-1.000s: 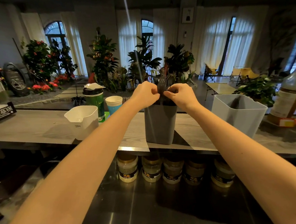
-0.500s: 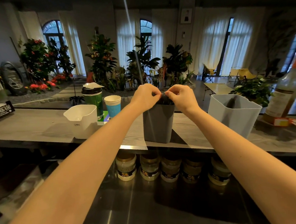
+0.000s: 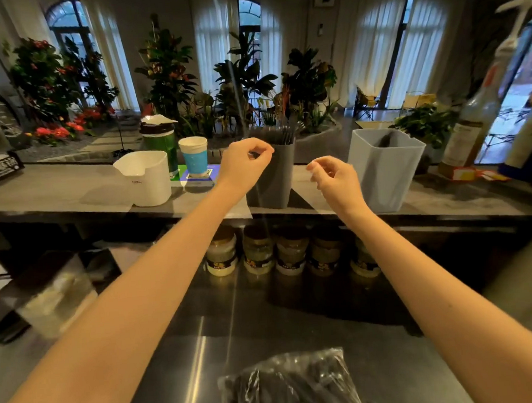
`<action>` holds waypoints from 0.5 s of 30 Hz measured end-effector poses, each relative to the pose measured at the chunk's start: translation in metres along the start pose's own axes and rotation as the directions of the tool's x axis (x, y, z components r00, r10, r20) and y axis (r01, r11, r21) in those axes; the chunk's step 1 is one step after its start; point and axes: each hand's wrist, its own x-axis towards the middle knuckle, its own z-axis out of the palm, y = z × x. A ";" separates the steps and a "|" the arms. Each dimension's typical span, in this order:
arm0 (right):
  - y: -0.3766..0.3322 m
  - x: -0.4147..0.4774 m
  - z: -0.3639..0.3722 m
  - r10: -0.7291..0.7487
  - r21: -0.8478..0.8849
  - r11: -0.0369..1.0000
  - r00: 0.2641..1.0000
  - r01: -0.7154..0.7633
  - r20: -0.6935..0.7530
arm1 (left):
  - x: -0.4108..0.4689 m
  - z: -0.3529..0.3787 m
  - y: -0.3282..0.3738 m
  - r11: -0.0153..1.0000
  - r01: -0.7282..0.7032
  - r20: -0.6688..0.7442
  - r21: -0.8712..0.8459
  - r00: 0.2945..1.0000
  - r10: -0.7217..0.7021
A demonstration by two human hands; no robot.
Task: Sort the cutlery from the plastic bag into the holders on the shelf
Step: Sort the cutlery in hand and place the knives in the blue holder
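A dark grey holder stands on the shelf with several black cutlery pieces upright in it. My left hand hovers in front of the holder's left rim, fingers loosely curled, holding nothing I can see. My right hand hangs to the right of the holder, fingers relaxed and empty. A lighter grey holder stands further right with something dark inside. A white holder sits to the left. The clear plastic bag of black cutlery lies on the steel counter at the bottom.
A green canister and a blue paper cup stand behind the white holder. A pump bottle rises at the right. Several jars line up under the shelf. The steel counter spreads below my arms.
Both hands have let go of the cutlery in the dark grey holder and drawn back and apart. The view tilted down, bringing the plastic bag into sight.
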 end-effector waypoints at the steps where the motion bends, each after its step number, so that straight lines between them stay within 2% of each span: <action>1: 0.003 -0.020 -0.001 0.038 0.006 0.999 0.998 -0.038 0.048 | -0.018 0.003 0.003 0.999 0.031 0.032 -0.027 0.999 -0.030; 3: 0.014 -0.064 -0.003 0.111 0.006 0.994 0.984 -0.113 0.141 | -0.061 0.009 0.010 0.992 0.102 0.131 -0.070 0.987 -0.092; 6: 0.033 -0.134 -0.008 0.174 -0.016 0.985 0.958 -0.175 0.229 | -0.131 0.023 0.013 0.968 0.226 0.308 -0.106 0.933 -0.184; 12: 0.075 -0.256 -0.027 0.409 0.030 0.899 0.865 -0.436 0.292 | -0.256 0.045 0.015 0.884 0.461 0.524 -0.077 0.773 -0.357; 15: 0.095 -0.299 -0.036 0.472 -0.001 0.865 0.815 -0.501 0.337 | -0.306 0.055 0.024 0.827 0.560 0.666 -0.054 0.637 -0.388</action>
